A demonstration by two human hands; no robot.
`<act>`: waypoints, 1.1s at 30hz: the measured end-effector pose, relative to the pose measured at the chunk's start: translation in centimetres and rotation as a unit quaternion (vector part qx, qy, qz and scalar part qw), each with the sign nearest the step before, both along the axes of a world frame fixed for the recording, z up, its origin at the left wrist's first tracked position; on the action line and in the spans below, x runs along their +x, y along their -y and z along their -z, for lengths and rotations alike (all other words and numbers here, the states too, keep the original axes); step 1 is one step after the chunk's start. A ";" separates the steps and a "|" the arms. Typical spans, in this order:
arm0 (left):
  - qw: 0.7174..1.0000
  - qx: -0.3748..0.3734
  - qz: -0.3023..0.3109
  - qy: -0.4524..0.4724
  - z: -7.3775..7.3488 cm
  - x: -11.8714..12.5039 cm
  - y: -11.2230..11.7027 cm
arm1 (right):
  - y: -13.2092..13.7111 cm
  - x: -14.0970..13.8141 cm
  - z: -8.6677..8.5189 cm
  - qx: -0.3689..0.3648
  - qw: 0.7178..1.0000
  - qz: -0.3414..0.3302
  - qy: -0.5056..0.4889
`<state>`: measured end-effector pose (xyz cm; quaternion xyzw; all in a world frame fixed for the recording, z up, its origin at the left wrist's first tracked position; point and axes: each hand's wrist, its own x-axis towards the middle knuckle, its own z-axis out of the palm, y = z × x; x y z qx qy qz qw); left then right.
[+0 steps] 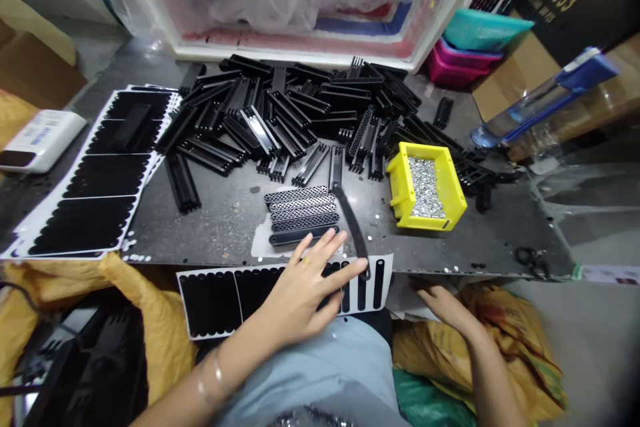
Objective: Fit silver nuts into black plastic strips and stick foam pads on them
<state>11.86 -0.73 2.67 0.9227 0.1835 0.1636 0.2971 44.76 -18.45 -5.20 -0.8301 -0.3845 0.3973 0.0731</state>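
My left hand (pixel 305 290) lies with its fingers spread over a white backing sheet of black oval stickers (pixel 225 300) at the table's near edge; a long black strip (pixel 353 227) runs up from its fingertips. Just beyond it, several perforated black grille pieces (pixel 300 213) lie side by side. My right hand (pixel 443 303) rests below the table edge on pale paper above a yellow bag (pixel 495 347), its fingers stretched out and holding nothing I can see.
A big heap of black plastic grille parts (pixel 300 113) fills the table's back. A yellow bin of small metal screws (pixel 425 187) stands right of centre. More sticker sheets (pixel 105 173) lie at left, beside a white device (pixel 40 140). Pink and teal baskets (pixel 470 47) sit back right.
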 end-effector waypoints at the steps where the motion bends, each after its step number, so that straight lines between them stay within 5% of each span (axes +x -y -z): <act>1: 1.000 0.026 0.005 -0.012 0.5 0.7 -0.4 | 0.7 -0.3 -1.2 -0.002 1.000 -0.012 -0.018; 4: 0.999 0.022 -0.003 -0.029 1.2 2.0 -1.4 | 1.0 -2.2 -5.7 0.059 0.994 -0.068 -0.068; 6: 1.000 -0.021 -0.007 -0.016 1.0 2.1 -2.0 | -1.0 -4.5 -8.3 0.197 0.976 -0.085 -0.039; 8: 0.995 -0.090 -0.022 0.032 0.4 1.7 -2.2 | -4.2 -7.2 -9.9 0.426 0.900 -0.081 0.039; 10: 0.977 -0.179 -0.047 0.104 -0.1 1.0 -2.2 | -7.7 -9.6 -10.6 0.557 0.810 -0.130 0.130; 12: 0.943 -0.276 -0.056 0.181 -0.5 -0.1 -2.0 | -10.8 -11.3 -10.8 0.611 0.747 -0.202 0.167; 14: 0.905 -0.353 -0.045 0.233 -0.5 -1.5 -1.6 | -13.1 -12.2 -10.9 0.625 0.720 -0.266 0.140; 17: 0.883 -0.399 -0.056 0.241 -0.5 -3.7 -1.0 | -15.2 -13.2 -10.9 0.598 0.724 -0.340 0.055; 19: 0.897 -0.380 -0.082 0.210 -0.5 -4.8 -0.6 | -16.2 -14.0 -10.7 0.573 0.733 -0.365 0.020; 23: 0.950 -0.136 -0.263 0.099 -0.5 -5.8 -0.9 | -17.8 -15.4 -9.6 0.576 0.730 -0.367 0.023; 26: 0.909 0.032 -0.414 0.047 -0.1 -6.3 -2.4 | -19.0 -15.8 -8.7 0.545 0.745 -0.384 0.013; 33: 0.916 -0.102 -0.389 0.002 1.2 -5.6 -5.7 | -21.0 -15.6 -7.3 0.506 0.762 -0.404 -0.027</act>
